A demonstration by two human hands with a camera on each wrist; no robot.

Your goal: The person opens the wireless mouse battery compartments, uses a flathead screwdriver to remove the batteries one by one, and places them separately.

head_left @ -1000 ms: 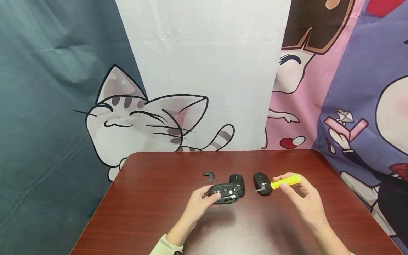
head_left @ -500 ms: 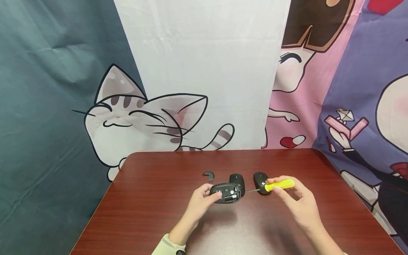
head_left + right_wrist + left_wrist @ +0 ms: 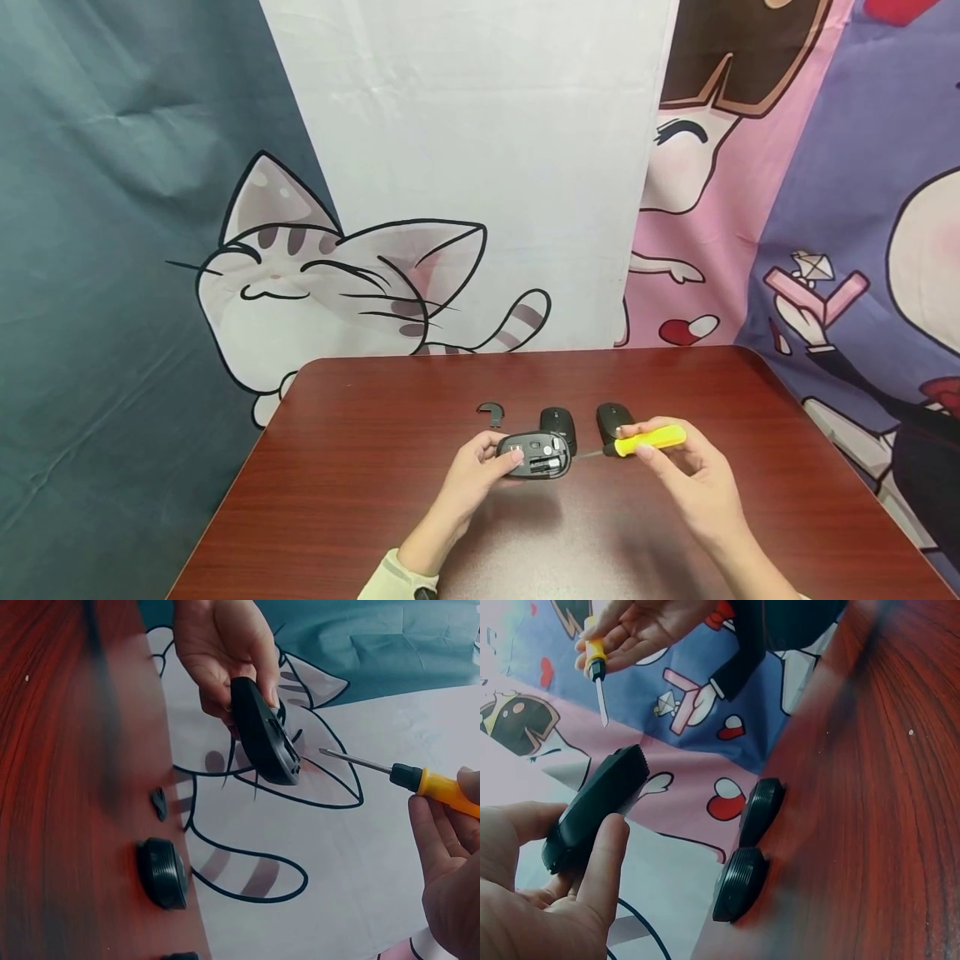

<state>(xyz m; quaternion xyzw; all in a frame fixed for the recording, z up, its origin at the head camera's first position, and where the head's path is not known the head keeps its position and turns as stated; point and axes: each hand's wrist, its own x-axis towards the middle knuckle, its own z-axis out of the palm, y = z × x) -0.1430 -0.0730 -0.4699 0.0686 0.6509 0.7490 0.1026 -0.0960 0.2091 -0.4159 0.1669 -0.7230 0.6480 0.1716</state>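
Observation:
My left hand [image 3: 467, 483] grips a black computer mouse [image 3: 534, 457] by one end, above the table. Its underside faces me, with the battery compartment uncovered and a battery [image 3: 546, 464] inside. Between thumb and fingers my right hand [image 3: 701, 483] holds a screwdriver [image 3: 651, 439] with a yellow handle and a black collar. The metal shaft [image 3: 360, 760] points at the held mouse. In the right wrist view a small gap separates its tip from the mouse. The left wrist view shows the mouse [image 3: 598, 806] edge-on between thumb and fingers.
Two more black mice, a left one [image 3: 557, 425] and a right one [image 3: 611, 419], lie on the brown table [image 3: 360, 467] behind the hands. A small curved black cover [image 3: 491, 412] lies to their left. A printed cloth [image 3: 487, 167] hangs behind the table.
My right hand has moved left, bringing the screwdriver closer to the held mouse. My left hand has shifted slightly right and tipped the mouse's underside more towards the head camera.

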